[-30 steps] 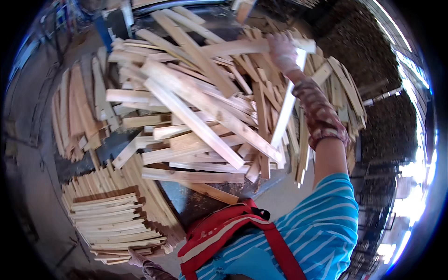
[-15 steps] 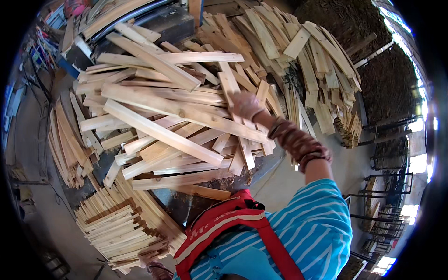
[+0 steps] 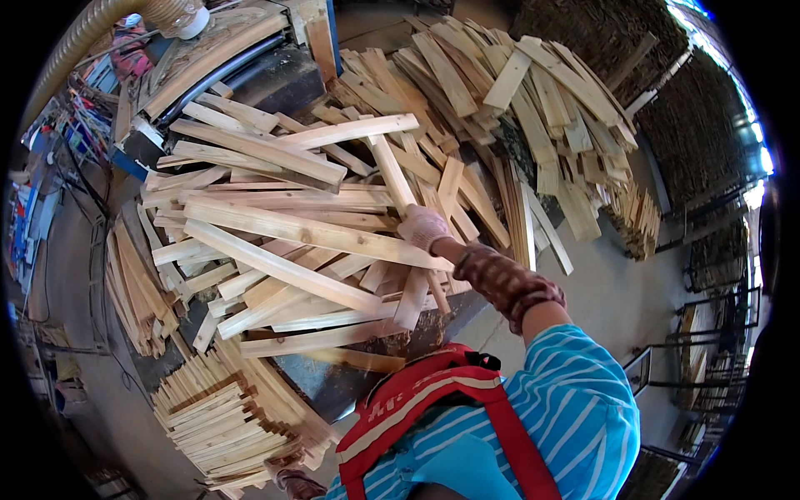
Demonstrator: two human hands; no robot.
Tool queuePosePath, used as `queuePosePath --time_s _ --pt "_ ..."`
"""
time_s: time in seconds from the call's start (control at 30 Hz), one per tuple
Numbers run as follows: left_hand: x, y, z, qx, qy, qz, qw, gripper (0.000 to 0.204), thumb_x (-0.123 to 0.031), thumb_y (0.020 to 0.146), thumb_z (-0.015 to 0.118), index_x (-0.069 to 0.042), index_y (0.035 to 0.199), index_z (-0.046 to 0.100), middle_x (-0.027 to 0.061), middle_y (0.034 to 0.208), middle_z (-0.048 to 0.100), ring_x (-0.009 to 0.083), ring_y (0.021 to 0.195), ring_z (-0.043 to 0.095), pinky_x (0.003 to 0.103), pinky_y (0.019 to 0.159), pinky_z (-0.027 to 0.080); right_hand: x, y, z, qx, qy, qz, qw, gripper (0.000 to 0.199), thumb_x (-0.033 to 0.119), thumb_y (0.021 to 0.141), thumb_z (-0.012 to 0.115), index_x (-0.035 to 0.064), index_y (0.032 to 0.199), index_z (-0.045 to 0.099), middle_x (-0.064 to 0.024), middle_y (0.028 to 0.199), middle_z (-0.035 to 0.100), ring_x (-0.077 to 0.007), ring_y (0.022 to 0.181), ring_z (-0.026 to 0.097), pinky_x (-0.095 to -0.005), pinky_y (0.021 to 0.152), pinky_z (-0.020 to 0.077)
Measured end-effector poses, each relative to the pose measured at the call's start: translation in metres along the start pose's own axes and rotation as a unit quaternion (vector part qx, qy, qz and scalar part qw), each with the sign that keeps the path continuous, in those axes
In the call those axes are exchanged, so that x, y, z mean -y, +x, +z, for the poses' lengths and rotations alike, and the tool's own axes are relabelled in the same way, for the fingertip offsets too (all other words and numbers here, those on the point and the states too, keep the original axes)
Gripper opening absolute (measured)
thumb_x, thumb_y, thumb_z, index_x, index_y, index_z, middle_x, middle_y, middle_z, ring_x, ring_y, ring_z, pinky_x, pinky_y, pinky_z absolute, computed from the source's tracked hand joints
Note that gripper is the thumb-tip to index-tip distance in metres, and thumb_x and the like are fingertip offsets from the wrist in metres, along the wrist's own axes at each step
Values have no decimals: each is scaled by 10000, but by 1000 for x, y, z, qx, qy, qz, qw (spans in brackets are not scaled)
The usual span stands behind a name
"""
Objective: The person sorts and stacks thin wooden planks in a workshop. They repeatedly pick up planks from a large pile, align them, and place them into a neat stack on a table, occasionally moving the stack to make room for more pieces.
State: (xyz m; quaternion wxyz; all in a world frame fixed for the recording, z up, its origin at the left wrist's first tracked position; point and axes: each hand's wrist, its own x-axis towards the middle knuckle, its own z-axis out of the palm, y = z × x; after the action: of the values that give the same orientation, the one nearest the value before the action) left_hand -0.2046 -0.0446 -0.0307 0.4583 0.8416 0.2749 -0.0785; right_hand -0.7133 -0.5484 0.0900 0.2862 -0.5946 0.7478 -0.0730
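Observation:
A loose heap of pale wooden slats point(image 3: 308, 229) lies crisscrossed in front of me. My right hand point(image 3: 423, 227), in a light glove with a patterned brown sleeve cover, is closed on a wooden slat point(image 3: 389, 171) at the heap's right side. That slat points away from me, and its far end meets another slat lying across the heap. At the lower edge my left hand point(image 3: 287, 468) is beside the near end of a neat stack of slats point(image 3: 212, 425). Its fingers are mostly hidden, so its grip does not show.
More boards point(image 3: 542, 108) are piled at the far right. Another bundle of slats point(image 3: 137, 283) leans at the left. A machine bed point(image 3: 275, 79) and a ribbed hose point(image 3: 79, 50) stand at the far left. Dark racks point(image 3: 708, 342) line the right side.
My right hand has drawn nearer to me and a little left, with the slat in it. The view has shifted slightly, bringing the hose into sight. My left hand stays by the stack.

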Motion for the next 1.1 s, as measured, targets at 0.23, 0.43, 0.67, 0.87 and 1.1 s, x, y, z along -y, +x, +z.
queuePosePath --time_s 0.23,0.43,0.67,0.87,1.1 --pt "-52 -107 59 154 -106 253 949 568 -202 941 652 -29 1458 491 184 1396 583 297 1183 599 428 988 517 1 -20 -26 -206 362 -229 880 182 70 877 667 50 1057 686 -145 878 675 -236 782 645 -333 724 526" --pt "-134 -447 141 545 -60 558 623 851 -10 946 634 -60 1636 139 190 1579 386 305 1426 436 407 1195 343 106 -76 -33 -186 323 -442 816 391 56 938 650 37 1327 615 -111 1001 653 -196 882 657 -319 730 553" --pt "-139 -489 242 680 -174 180 689 778 -68 910 678 -83 1579 281 139 1233 633 269 1066 656 390 958 542 100 -36 -41 93 237 -430 866 461 240 944 666 101 1375 581 -113 1354 628 -326 1230 612 -399 1028 512" --pt "-163 -471 243 713 -161 56 680 597 -142 882 683 -111 1434 457 137 1064 680 255 859 681 428 761 618 -60 129 -33 -210 -73 -107 969 393 289 945 594 -7 1205 601 -265 1227 641 -424 1080 650 -485 888 554" --pt "-153 -463 239 736 -157 57 656 598 -82 905 626 -58 1475 447 137 1031 671 254 872 696 380 700 612 4 108 -106 -89 -122 -131 980 260 244 918 572 33 942 720 -203 898 740 -362 855 744 -449 714 593"
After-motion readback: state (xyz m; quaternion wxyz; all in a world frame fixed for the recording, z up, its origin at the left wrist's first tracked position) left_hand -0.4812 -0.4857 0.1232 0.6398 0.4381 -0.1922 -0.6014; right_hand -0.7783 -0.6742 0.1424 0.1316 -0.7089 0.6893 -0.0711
